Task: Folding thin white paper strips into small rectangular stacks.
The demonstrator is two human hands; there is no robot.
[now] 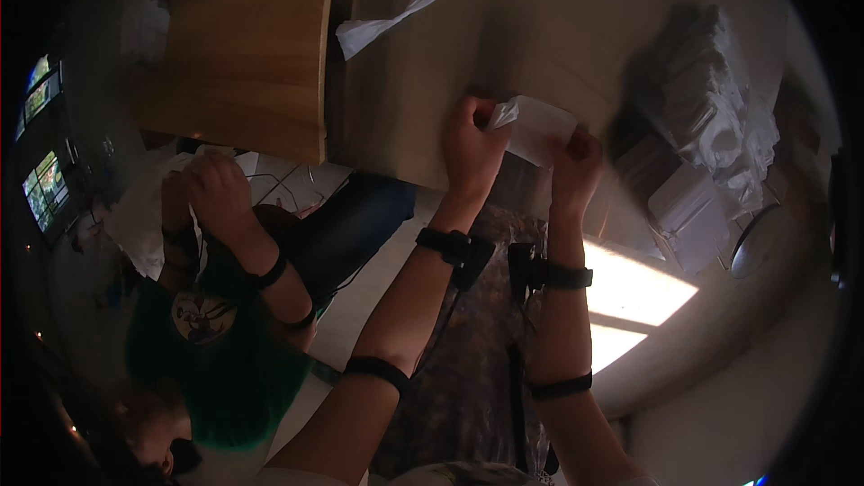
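Between my two hands is a small, whitish, translucent sheet or flat bag (538, 130), held over the near edge of the table; its exact kind is not clear. My left hand (474, 148) pinches its left end, where a corner is crumpled and folded up. With closed fingers, my right hand (577, 167) grips the other end. The piece is stretched out nearly flat and tilts down to the right. Black straps circle both my wrists and forearms.
A wooden board or tabletop (243, 45) lies at the left, and a white plastic strip (396, 20) lies beyond my hands. Piled clear plastic bags (711, 117) stand at the right. On the left, a co-worker in a green shirt (225, 355) has both hands raised near whitish plastic.
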